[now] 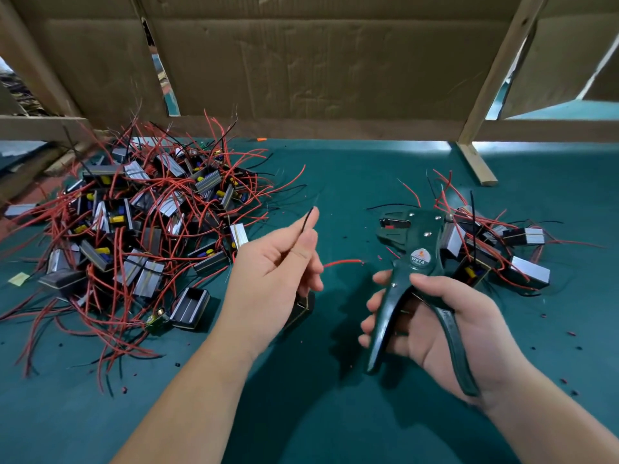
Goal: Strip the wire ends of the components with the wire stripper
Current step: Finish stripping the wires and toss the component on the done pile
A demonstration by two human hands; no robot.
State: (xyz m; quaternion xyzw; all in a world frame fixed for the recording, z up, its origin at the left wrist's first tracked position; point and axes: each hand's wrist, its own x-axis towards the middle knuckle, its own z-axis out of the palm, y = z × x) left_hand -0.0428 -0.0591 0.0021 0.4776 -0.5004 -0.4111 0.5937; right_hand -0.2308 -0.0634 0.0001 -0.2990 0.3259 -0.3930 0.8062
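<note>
While its two handles stand spread apart, the dark green metal wire stripper [415, 262] is held above the teal table mat [335, 413] with its head pointing away from the person. The right hand [435, 329] grips it, fingers curled round one handle and the other handle lying across the palm. Left of the stripper, the left hand [278, 266] pinches a thin black wire [306, 222] between thumb and forefinger, the wire's end sticking upward. A red wire [341, 262] curves out from that hand toward the stripper and stops short of it. A small black box-shaped component [303, 306] shows under the left hand, partly hidden. Farther left of the stripper lies a large heap of black-and-silver components with red and black leads [134, 229]. A smaller heap of the same parts [495, 249] lies just right of the stripper's head. Beyond the stripper rises a brown cardboard wall [318, 61].
</note>
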